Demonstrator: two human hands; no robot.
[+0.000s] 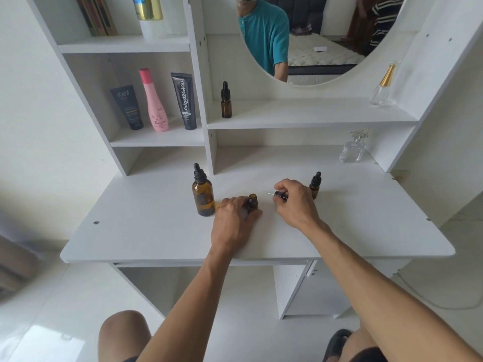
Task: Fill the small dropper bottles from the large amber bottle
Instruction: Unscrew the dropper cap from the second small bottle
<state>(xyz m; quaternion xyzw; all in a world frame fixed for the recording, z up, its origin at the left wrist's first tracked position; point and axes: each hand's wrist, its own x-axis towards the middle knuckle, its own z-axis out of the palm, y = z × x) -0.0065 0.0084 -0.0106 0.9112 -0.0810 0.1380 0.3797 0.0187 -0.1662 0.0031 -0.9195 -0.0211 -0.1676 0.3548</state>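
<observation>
On the desk top [146,231], the large bottle [203,195] stood left of centre. Just to its right, the left hand [234,220] held an uncapped small bottle [252,203] upright on the surface. Right of that, the right hand [294,199] held a dropper cap [280,195] above the desk, its pipette pointing left. Another capped small bottle [315,184] stood just beyond the right hand. A glass flask [352,150] sat at the far right, under the shelf [313,116]. On that shelf a third small bottle [226,100] stood at the left end and a perfume bottle [382,86] at the right. Three toiletry containers [154,103] stood in the left cubby.
</observation>
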